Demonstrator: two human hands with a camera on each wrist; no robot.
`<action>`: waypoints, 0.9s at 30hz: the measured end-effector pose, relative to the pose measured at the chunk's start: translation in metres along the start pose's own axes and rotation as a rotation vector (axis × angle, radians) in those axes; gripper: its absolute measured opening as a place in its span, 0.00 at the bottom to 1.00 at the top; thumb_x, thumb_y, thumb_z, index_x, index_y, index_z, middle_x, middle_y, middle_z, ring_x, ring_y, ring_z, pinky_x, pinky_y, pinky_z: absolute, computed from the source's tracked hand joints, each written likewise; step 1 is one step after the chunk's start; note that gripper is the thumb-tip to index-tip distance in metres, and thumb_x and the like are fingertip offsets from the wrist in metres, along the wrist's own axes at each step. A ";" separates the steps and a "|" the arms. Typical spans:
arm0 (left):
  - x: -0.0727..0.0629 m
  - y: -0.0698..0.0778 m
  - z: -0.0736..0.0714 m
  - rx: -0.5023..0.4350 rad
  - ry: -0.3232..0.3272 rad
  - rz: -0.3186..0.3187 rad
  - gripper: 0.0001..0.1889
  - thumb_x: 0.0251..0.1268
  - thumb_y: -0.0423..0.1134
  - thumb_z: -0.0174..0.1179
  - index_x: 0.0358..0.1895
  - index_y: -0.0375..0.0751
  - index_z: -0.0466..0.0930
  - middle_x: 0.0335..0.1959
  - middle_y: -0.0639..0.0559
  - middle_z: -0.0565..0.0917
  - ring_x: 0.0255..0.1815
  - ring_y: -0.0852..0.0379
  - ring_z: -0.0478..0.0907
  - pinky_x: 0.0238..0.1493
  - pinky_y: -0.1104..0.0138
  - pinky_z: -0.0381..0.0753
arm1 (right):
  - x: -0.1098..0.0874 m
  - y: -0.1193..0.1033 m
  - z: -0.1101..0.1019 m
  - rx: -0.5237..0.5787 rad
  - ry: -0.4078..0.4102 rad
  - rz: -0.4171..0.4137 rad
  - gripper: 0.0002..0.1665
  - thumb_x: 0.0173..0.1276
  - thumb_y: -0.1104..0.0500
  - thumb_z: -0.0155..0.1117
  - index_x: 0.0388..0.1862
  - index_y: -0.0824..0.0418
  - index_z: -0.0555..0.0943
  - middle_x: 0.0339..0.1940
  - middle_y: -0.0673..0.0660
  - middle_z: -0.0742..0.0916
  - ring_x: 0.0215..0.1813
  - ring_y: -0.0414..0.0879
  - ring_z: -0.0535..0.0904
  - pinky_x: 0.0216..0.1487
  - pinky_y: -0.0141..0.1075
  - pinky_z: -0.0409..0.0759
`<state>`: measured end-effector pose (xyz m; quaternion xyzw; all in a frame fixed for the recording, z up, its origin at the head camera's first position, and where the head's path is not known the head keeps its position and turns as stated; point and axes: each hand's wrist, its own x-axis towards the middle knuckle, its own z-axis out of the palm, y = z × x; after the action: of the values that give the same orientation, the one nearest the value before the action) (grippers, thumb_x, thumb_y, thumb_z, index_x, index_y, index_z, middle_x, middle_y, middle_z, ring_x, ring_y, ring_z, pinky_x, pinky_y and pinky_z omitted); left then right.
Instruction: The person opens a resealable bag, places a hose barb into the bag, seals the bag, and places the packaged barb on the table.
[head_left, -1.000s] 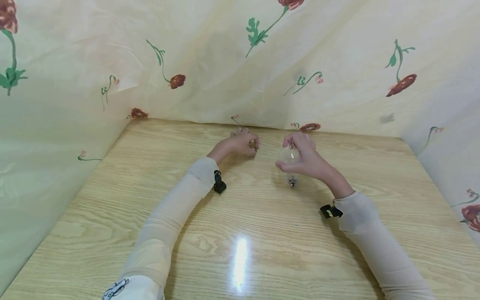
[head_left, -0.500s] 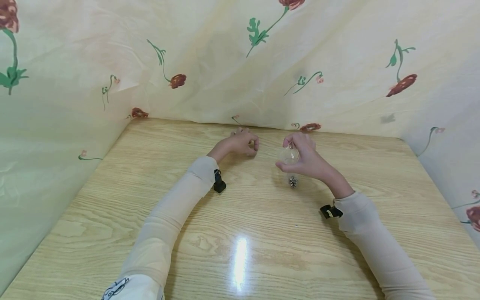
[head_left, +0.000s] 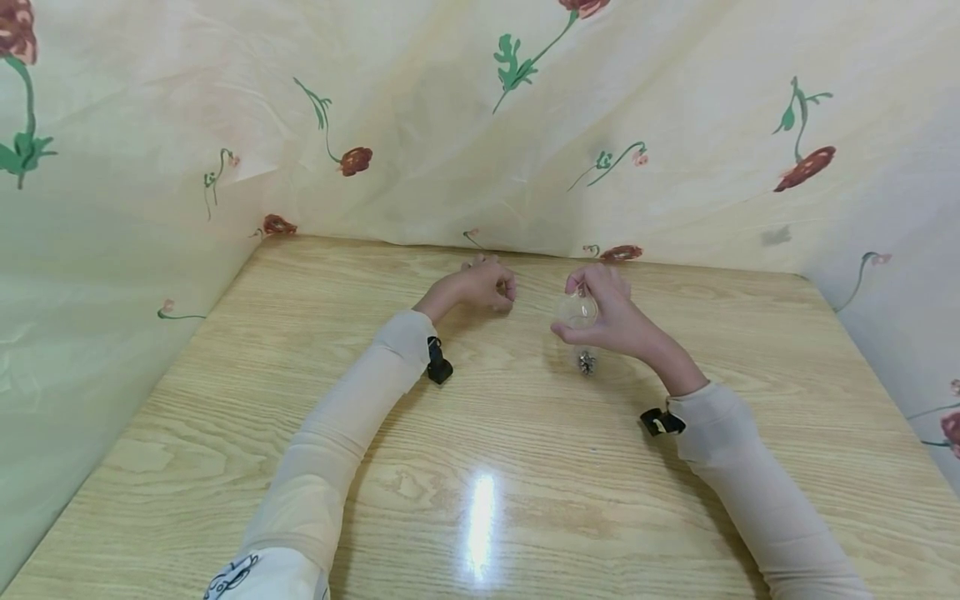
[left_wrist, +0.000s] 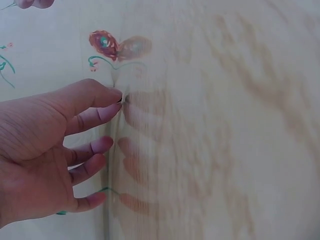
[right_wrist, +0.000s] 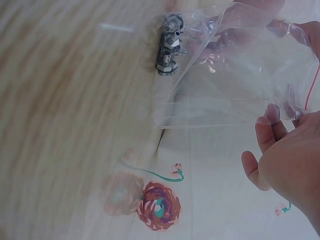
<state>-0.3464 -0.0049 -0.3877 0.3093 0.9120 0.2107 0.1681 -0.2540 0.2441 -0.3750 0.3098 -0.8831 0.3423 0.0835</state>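
My right hand (head_left: pixel 611 317) grips the open top of a clear zip bag (right_wrist: pixel 225 97), thumb and fingers spread around its mouth. A red line runs along the bag's rim in the right wrist view. Several small shiny metal pieces (right_wrist: pixel 171 47) lie bunched at the bottom of the bag, down at the tabletop. To the left of the bag, my left hand (head_left: pixel 476 286) is low over the table near its back edge. Its thumb and index fingertip pinch a tiny dark piece (left_wrist: pixel 120 101), mostly hidden by the fingertips; the other fingers are loosely bent.
The wood-grain table (head_left: pixel 420 467) is glossy and reflects the hands and a bright light. A cream curtain with red flowers (head_left: pixel 450 150) hangs right behind the table's back edge and along both sides. Each wrist carries a small black camera mount (head_left: pixel 438 364).
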 end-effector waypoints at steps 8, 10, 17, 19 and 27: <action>-0.001 0.001 -0.001 -0.007 0.014 0.006 0.05 0.70 0.39 0.61 0.43 0.44 0.83 0.46 0.51 0.74 0.58 0.48 0.59 0.64 0.46 0.56 | 0.000 -0.001 -0.001 0.001 -0.002 0.004 0.30 0.51 0.59 0.79 0.45 0.62 0.69 0.38 0.62 0.70 0.47 0.51 0.60 0.50 0.49 0.48; -0.001 0.003 -0.003 -0.008 0.031 0.006 0.05 0.71 0.40 0.61 0.43 0.45 0.84 0.49 0.49 0.74 0.60 0.47 0.60 0.65 0.46 0.58 | 0.001 -0.001 -0.001 0.005 -0.006 0.004 0.30 0.52 0.59 0.79 0.45 0.61 0.69 0.39 0.64 0.70 0.47 0.51 0.59 0.50 0.49 0.48; 0.002 0.010 -0.007 -0.007 0.111 0.052 0.07 0.70 0.43 0.62 0.42 0.45 0.85 0.56 0.46 0.77 0.65 0.45 0.64 0.67 0.48 0.63 | 0.001 0.000 -0.001 0.006 -0.004 -0.004 0.30 0.52 0.59 0.79 0.45 0.61 0.69 0.38 0.65 0.70 0.47 0.51 0.59 0.50 0.49 0.48; 0.001 0.014 -0.009 -0.008 0.136 0.076 0.07 0.69 0.43 0.63 0.42 0.44 0.85 0.56 0.45 0.78 0.63 0.45 0.66 0.66 0.50 0.63 | 0.001 0.000 -0.001 0.004 -0.005 0.000 0.30 0.52 0.59 0.79 0.45 0.61 0.69 0.38 0.65 0.70 0.46 0.51 0.59 0.50 0.49 0.48; -0.002 0.031 -0.013 -0.046 0.226 0.166 0.07 0.68 0.42 0.64 0.43 0.45 0.85 0.55 0.47 0.81 0.62 0.46 0.68 0.68 0.51 0.61 | 0.002 -0.001 -0.002 0.013 -0.012 0.001 0.30 0.52 0.59 0.78 0.46 0.64 0.69 0.39 0.65 0.70 0.47 0.52 0.59 0.50 0.49 0.48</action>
<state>-0.3356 0.0123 -0.3614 0.3538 0.8914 0.2783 0.0535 -0.2547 0.2433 -0.3724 0.3120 -0.8816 0.3461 0.0759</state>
